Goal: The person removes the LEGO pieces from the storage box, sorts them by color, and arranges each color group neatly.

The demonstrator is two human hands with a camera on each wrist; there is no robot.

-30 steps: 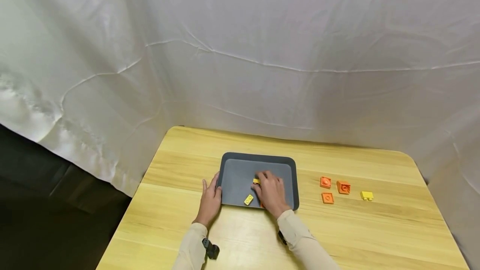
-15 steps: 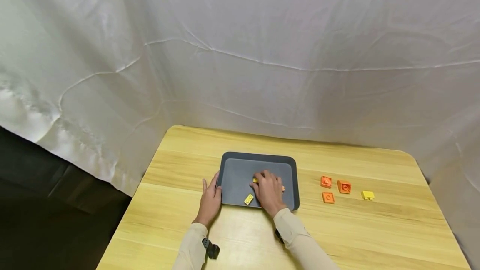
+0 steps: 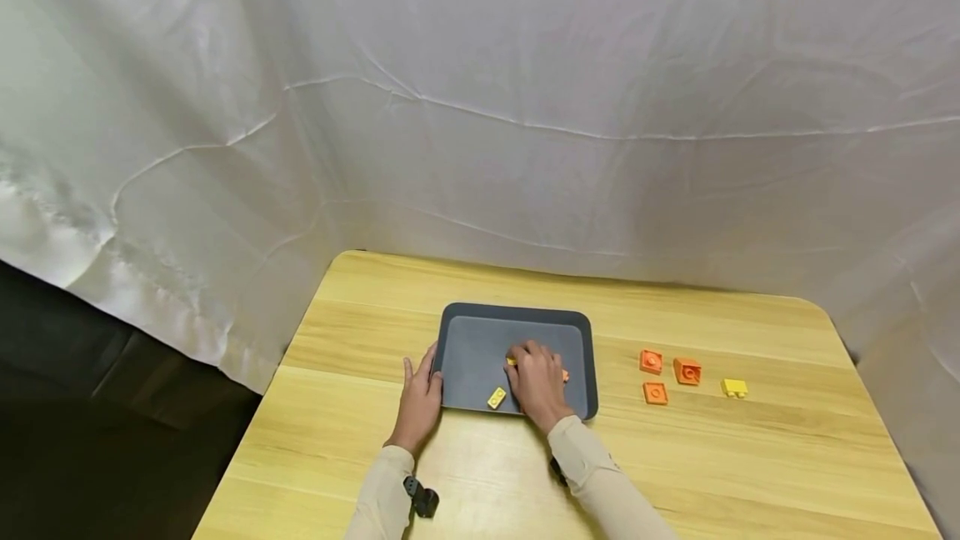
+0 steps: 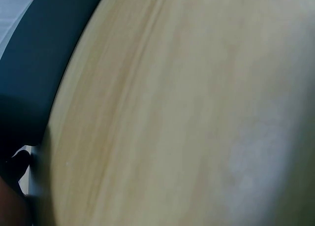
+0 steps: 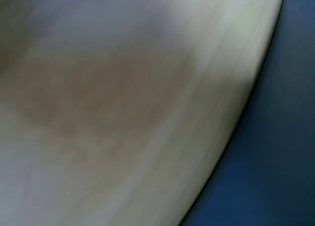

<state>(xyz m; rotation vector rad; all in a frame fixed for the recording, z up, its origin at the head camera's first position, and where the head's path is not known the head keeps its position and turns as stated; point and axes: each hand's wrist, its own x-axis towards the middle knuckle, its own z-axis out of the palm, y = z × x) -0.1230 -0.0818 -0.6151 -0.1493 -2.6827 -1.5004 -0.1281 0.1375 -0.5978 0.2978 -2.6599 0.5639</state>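
In the head view a shallow dark grey tray [image 3: 472, 348] lies on the table. My left hand [image 3: 418, 407] rests at its left edge, fingers fairly straight, thumb near the front left corner. Inside the tray my right hand [image 3: 537, 382] has its fingers curled over a yellow toy brick [image 3: 512, 361], mostly covered. An orange piece [image 3: 566, 375] peeks out at that hand's right side. Left of it, near the front rim, lies a two-stud yellow brick [image 3: 497, 397]. In the left wrist view the tray rim [image 4: 49, 53] shows; the right wrist view shows no fingers.
Right of the tray, several loose bricks lie on the wooden table [image 3: 750, 457]: orange ones [image 3: 651, 362], [image 3: 687, 371], [image 3: 656, 393] and a yellow brick [image 3: 735, 388]. A pale curtain [image 3: 570, 107] hangs behind the table and at its sides.
My right hand has shifted slightly and closed further over the yellow brick, hiding more of it. An orange piece now shows at its right side. My left hand stays at the tray edge.
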